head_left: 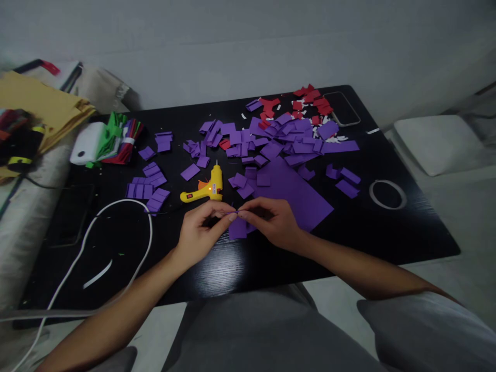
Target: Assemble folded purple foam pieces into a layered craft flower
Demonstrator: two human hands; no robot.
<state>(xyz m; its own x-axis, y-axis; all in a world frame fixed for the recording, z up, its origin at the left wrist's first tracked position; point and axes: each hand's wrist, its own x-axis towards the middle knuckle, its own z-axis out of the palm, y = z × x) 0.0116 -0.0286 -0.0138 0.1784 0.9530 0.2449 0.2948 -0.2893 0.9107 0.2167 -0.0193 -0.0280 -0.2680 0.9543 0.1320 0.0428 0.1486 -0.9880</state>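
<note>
My left hand (201, 227) and my right hand (273, 219) meet near the front of the black table, thumbs and forefingers pinched together. Between the fingertips is a thin edge of a purple paper piece (235, 212), mostly hidden by the fingers. Just below lies or hangs another purple piece (237, 231); I cannot tell whether it is part of the held one. Under my right hand spreads a large purple sheet (300, 194). A yellow glue gun (205, 189) rests on its side beyond my left hand, its small light glowing orange.
Purple cut pieces (296, 137) are heaped at the back, with red scraps (310, 98) behind. Folded purple strips (147, 186) lie left. A white cable (149, 227) loops across the left side of the table (170, 274). A tape ring (387, 195) sits at right.
</note>
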